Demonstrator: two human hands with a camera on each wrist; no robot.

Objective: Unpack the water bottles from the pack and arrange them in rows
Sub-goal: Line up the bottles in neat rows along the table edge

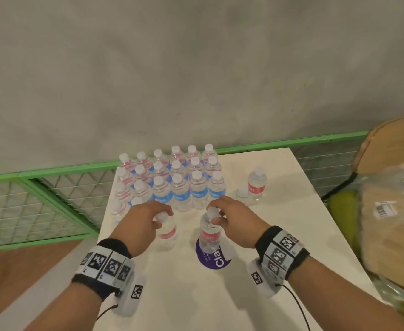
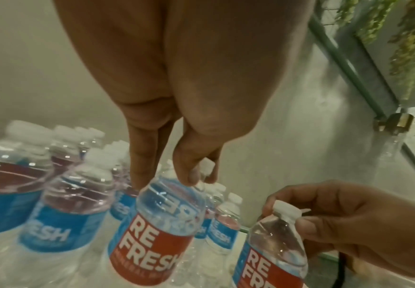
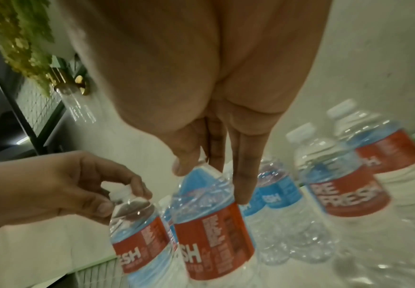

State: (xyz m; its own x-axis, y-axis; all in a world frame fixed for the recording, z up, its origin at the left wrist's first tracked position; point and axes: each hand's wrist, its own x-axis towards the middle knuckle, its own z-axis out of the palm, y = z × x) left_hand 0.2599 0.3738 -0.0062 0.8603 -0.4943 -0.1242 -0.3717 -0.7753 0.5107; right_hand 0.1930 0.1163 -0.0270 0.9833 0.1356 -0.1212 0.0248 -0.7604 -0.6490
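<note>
Head view: left hand [image 1: 146, 218] pinches the cap of a red-label bottle [image 1: 167, 232] at centre frame, right hand [image 1: 229, 217] pinches the cap of a second red-label bottle [image 1: 209, 235] just right of it, above a purple sticker [image 1: 216, 259] on the white table [image 1: 279, 235]; both bottles upright, long axis vertical, caps up, just in front of the arranged block of bottles [image 1: 172, 182] in the upper middle; I cannot tell if their bases touch the table. A stray bottle [image 1: 257, 183] stands apart, right of the block, a plastic-wrapped bundle [image 1: 392, 223] at right edge. Risk, as I judge it: cap-only pinches let full bottles swing, so one could clip the front row and topple neighbours, or slip out. Left wrist view: left fingers [image 2: 189, 175] narrow around the cap, bottle at lower centre leaning slightly, neck toward upper right, label reading REFRESH; blue-label bottles packed close at lower left, so little clearance. Right hand at lower right grips its own cap. Right wrist view: right fingers [image 3: 241, 175] close on the neck of the centre bottle, cap hidden behind them, axis near vertical; left hand at left middle pinches its cap with fingertips only, the weaker hold; blur hides exact contact
</note>
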